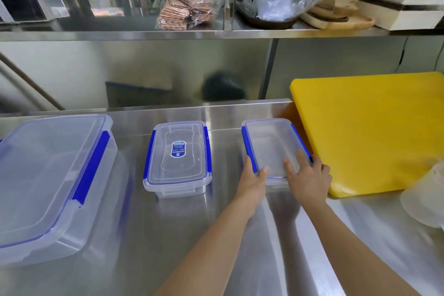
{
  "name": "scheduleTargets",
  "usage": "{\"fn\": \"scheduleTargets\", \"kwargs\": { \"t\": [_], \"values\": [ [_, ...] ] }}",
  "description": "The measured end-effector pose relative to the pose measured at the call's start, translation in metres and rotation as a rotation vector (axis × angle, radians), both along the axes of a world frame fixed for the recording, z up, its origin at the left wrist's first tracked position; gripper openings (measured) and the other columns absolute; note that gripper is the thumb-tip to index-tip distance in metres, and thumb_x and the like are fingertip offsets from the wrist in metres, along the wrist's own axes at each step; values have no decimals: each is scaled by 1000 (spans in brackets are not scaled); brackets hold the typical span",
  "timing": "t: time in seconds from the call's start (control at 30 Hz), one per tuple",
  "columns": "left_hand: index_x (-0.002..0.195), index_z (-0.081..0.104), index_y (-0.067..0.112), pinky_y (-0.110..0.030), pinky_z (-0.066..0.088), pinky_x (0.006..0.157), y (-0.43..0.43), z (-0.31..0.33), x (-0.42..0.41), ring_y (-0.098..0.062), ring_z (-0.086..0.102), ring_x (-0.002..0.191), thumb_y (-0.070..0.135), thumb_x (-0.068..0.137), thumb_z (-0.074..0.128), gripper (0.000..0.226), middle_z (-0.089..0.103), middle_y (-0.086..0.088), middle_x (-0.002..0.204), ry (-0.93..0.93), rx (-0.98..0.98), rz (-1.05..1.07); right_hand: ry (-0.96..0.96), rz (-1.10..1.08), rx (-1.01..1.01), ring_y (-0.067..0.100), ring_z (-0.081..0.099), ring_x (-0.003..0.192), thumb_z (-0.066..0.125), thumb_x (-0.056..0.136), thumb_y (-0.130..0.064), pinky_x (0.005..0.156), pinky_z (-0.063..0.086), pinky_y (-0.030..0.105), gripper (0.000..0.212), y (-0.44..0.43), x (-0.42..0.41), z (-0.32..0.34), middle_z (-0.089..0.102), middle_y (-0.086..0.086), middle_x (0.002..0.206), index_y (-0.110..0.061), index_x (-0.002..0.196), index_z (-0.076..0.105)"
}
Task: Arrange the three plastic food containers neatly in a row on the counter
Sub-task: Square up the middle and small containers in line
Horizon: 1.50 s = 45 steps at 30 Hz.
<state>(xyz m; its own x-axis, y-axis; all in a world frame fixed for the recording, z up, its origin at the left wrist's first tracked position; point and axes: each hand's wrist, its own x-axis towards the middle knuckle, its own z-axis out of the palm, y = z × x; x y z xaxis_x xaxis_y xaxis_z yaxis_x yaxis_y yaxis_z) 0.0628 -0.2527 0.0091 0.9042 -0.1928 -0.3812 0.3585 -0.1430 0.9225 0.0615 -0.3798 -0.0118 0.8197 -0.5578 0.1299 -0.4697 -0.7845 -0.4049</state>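
1. I see three clear plastic food containers with blue side clips on the stainless steel counter (pixel 228 235): a large clear lidded container (pixel 50 175) at the left, a medium clear lidded container with a blue label (pixel 179 158) in the middle, and a small clear lidded container (pixel 271 146) at the right.
2. Both hands are on the small one. My left hand (pixel 252 180) wraps its near left corner, thumb on the lid; my right hand (pixel 310 175) lies spread over the near right corner, fingers flat on the lid. Neither is closed into a fist; together they grip the box.
3. This container sits skewed, its far end leaning left, and just beside the thick yellow plastic cutting board (pixel 372 127).
4. To do this well, I would turn it until its long sides run parallel to the medium box, then match the near edges, sliding rather than lifting.
5. The gap to the medium box looks close to the gap on the other side; I would keep that.
6. The large container is cut off at the left edge, so I cannot judge its full line.
7. A pale blurred object (pixel 425 194) at the right edge is unreadable.
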Motion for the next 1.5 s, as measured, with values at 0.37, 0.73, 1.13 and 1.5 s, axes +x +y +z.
{"fn": "scheduleTargets", "kwargs": {
  "t": [0.37,0.73,1.13,1.5],
  "values": [
    [147,6,30,-39,28,114,-14,-4,12,-20,33,137,35,95,41,64,26,2,155,2,40,1,17,20,-22,41,34,121,41,90,-47,99,28,49,54,-13,12,1,40,21,139,-18,135,40],
    [122,50,16,-26,40,91,29,15,12,-20,52,116,31,92,48,34,57,-3,126,-657,591,196,-172,108,-142,37,36,127,42,89,-47,103,25,51,54,12,8,11,41,19,141,-11,129,43],
    [145,9,30,-53,3,117,123,-19,18,-30,7,146,62,88,26,68,14,-3,159,-560,1256,-31,141,346,-283,26,17,142,15,80,-70,115,11,44,79,35,17,-6,26,8,153,-22,143,20],
    [145,18,22,-49,14,117,166,-17,26,-31,17,144,51,89,43,68,20,-11,156,-342,977,466,-23,569,690,8,51,116,48,87,-47,91,41,14,62,140,17,1,51,-1,134,-23,140,27]
  ]
}}
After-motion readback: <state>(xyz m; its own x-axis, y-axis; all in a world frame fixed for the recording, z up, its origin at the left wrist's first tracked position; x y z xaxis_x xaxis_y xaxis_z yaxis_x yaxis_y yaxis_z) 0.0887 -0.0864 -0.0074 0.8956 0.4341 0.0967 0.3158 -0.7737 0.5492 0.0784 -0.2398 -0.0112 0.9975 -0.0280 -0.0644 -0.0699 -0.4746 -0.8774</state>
